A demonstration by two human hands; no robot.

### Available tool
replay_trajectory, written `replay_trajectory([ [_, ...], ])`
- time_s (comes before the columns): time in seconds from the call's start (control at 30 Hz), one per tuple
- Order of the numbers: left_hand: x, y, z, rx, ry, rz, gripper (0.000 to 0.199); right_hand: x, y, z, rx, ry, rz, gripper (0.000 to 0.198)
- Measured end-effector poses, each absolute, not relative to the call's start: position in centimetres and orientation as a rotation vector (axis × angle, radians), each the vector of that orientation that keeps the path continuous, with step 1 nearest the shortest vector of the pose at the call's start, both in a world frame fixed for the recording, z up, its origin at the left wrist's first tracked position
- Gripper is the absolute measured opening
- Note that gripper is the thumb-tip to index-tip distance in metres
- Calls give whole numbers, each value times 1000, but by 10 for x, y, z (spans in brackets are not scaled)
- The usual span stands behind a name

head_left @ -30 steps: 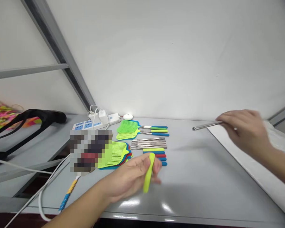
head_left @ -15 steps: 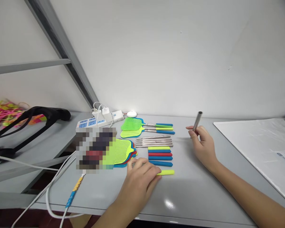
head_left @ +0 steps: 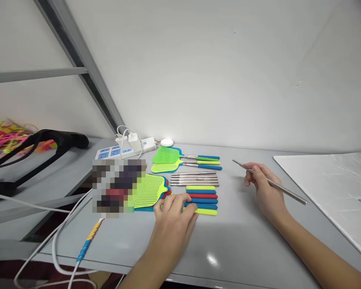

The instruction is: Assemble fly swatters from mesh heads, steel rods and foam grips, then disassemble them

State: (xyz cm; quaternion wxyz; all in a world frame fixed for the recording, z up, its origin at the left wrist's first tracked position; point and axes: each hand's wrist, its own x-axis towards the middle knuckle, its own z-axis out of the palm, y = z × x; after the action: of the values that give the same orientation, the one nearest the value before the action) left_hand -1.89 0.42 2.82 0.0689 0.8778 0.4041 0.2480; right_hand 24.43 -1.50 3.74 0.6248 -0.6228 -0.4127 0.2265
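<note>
My right hand (head_left: 266,188) pinches a slim metal rod (head_left: 289,193), which slants down to the right above the table. With thumb and fingers closed, my left hand (head_left: 173,212) grips the left end of a yellow-green handle (head_left: 209,211) at the near side of a row of handles. Blue ones and a red handle (head_left: 203,196) make up most of that row. Behind it lies a bundle of metal rods (head_left: 194,179). Fly swatter heads (head_left: 150,188) are stacked left of my left hand. Assembled fly swatters (head_left: 167,155) rest farther back.
A white power strip (head_left: 108,153) with plugs and a white round object (head_left: 167,142) stand at the back. A blurred-out item (head_left: 118,188) covers part of the swatter heads. White cables hang at the left. A white wrapped sheet (head_left: 327,176) lies on the right.
My left hand has brought the yellow-green handle back against the row of handles. In my right hand the rod has turned from pointing upward to lying slanted, its length now visible.
</note>
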Motion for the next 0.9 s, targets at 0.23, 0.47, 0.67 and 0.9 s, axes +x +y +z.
replay_trajectory([
  [0.23, -18, 5, 21, 2651, 1284, 764, 30, 243, -18, 43, -1211, -695, 827, 29],
  [0.47, -21, -3, 25, 2657, 1179, 853, 45, 226, -30, 52, -1212, -710, 1273, 45],
  [0.67, -13, -17, 41, 2360, 997, 991, 27, 206, -49, 54, -1208, -803, 1500, 42],
  [0.9, -6, -25, 46, 2376, 926, 980, 17, 200, -52, 53, -1158, -866, 1525, 44],
])
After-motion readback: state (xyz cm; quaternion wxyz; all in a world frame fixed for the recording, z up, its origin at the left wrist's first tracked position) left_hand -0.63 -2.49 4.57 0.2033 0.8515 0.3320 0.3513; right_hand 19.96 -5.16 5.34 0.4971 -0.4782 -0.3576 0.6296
